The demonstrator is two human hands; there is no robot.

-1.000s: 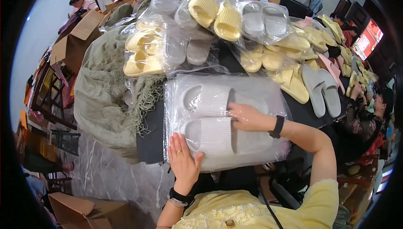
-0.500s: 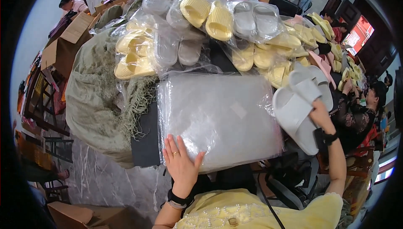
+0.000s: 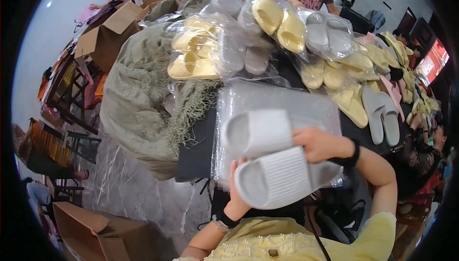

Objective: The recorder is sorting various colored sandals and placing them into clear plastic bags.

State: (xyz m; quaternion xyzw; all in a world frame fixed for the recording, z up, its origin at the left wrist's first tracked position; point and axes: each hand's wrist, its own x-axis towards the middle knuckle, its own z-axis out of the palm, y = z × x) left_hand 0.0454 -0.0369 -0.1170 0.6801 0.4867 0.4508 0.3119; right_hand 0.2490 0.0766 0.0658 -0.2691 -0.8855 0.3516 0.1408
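R fingers (image 3: 306, 139) clamped on grey slipper pair (image 3: 267, 158), L fingers (image 3: 234, 175) mostly hidden beneath, grip unclear, over clear bag (image 3: 277, 99)

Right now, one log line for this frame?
right hand: grips pair of grey slides, soles up | left hand: under lower slide, grip hidden | below: clear plastic bags on table

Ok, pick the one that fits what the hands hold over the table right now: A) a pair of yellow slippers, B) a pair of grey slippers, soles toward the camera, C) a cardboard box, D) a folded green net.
B: the right hand and left hand hold two grey slippers with ribbed soles facing the camera, above a clear bag.
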